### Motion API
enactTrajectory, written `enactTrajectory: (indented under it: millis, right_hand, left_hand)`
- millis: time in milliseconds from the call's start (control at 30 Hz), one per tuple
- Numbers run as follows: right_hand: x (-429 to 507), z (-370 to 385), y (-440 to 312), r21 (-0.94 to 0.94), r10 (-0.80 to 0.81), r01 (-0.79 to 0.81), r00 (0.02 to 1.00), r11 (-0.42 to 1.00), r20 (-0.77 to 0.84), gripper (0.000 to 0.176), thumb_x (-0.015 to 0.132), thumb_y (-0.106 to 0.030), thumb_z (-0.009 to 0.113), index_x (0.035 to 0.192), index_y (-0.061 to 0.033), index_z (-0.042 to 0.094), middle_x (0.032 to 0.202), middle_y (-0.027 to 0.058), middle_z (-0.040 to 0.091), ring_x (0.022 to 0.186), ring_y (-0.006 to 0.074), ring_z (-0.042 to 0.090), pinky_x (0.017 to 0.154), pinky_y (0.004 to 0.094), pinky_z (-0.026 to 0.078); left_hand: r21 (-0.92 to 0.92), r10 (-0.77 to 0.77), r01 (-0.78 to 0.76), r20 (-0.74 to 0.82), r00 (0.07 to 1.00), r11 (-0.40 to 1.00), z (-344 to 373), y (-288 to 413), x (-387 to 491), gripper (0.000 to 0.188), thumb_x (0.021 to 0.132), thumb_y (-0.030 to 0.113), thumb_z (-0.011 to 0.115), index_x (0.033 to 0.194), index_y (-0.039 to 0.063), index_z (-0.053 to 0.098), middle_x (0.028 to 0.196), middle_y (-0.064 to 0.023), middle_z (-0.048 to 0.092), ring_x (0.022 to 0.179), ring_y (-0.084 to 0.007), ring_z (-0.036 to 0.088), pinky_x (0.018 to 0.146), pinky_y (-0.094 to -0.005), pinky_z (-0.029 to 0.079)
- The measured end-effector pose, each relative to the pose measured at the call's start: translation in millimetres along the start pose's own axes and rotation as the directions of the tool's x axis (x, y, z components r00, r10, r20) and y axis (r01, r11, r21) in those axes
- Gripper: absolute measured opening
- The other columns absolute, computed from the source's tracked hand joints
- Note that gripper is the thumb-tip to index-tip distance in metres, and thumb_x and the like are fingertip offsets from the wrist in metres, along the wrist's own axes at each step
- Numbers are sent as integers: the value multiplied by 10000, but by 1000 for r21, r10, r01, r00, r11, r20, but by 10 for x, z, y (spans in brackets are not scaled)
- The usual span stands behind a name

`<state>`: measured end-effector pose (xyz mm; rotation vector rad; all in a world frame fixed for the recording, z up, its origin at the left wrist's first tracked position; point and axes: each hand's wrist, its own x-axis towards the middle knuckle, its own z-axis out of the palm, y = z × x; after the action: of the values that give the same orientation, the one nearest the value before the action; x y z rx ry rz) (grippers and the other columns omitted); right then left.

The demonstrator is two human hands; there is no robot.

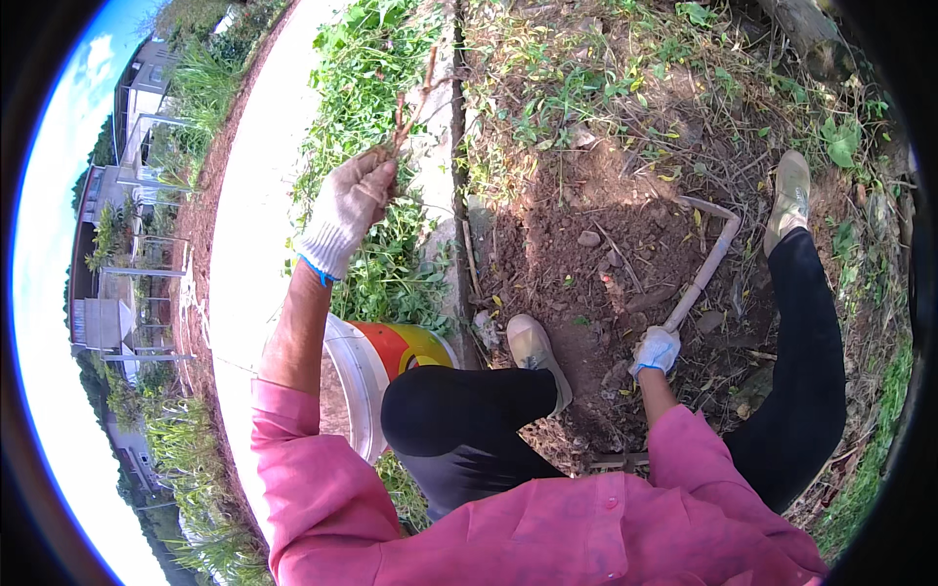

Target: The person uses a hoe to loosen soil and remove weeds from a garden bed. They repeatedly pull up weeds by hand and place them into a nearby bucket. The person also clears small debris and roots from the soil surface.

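My left hand (359, 190), in a white knitted glove with a blue cuff edge, is raised at arm's length. Its fingers close around a brown forked twig or root (416, 110), which sticks up past the fist. Beneath it lie green weeds (366, 80) along a concrete curb (441, 190). My right hand (656, 349), gloved alike, grips the handle of a short hand hoe (702, 282). The hoe's bent head rests at the loose brown soil (564, 256), partly hard to tell from the dirt around it.
A white bucket (370, 351) with a red and yellow band stands by my left knee. Small stones (588, 239) and dry stalks dot the soil between my shoes (533, 344). A log or rock (810, 36) lies at the upper right. A bright paved path (256, 161) runs along the left.
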<state>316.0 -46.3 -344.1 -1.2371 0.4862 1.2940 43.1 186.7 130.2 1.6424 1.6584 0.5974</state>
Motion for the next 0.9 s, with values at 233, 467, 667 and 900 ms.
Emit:
enactTrajectory:
  millis: [233, 467, 667, 900]
  right_hand:
    - [10, -21, 13, 21, 181, -186, 975, 982, 131, 262, 861, -328, 482, 670, -151, 455, 478, 34, 434, 340, 213, 432, 320, 337, 352]
    - [-645, 326, -263, -191, 96, -79, 992, 979, 81, 177, 829, -96, 543, 758, -137, 387, 527, 33, 416, 364, 170, 403, 338, 320, 330]
    - [-833, 547, -513, -137, 101, -72, 970, 988, 223, 181, 831, -127, 602, 711, -109, 468, 502, 33, 446, 372, 174, 432, 353, 321, 368]
    - [-1499, 1289, -836, -394, -265, 453, 855, 799, 447, 214, 797, -5, 624, 897, -42, 438, 585, 37, 486, 357, 121, 448, 302, 274, 358]
  left_hand:
    - [-262, -167, -84, -797, 580, 961, -1015, -1063, -2377, 236, 940, 247, 549, 755, 127, 465, 558, 55, 362, 427, -44, 284, 390, -206, 251]
    - [762, -410, 579, -448, 795, 290, -961, -1572, -2984, 401, 727, 238, 695, 1046, 20, 586, 894, -240, 646, 884, -409, 615, 773, -433, 487]
    - [234, -54, 243, -607, 793, 941, -1066, -1439, -2452, 305, 780, -137, 442, 1030, -29, 580, 943, -70, 611, 780, -121, 559, 631, -221, 447]
    - [126, 170, -115, -659, 733, 985, 4, -431, -2328, 224, 812, -83, 588, 1027, -32, 623, 973, -105, 657, 904, -170, 625, 806, -287, 499]
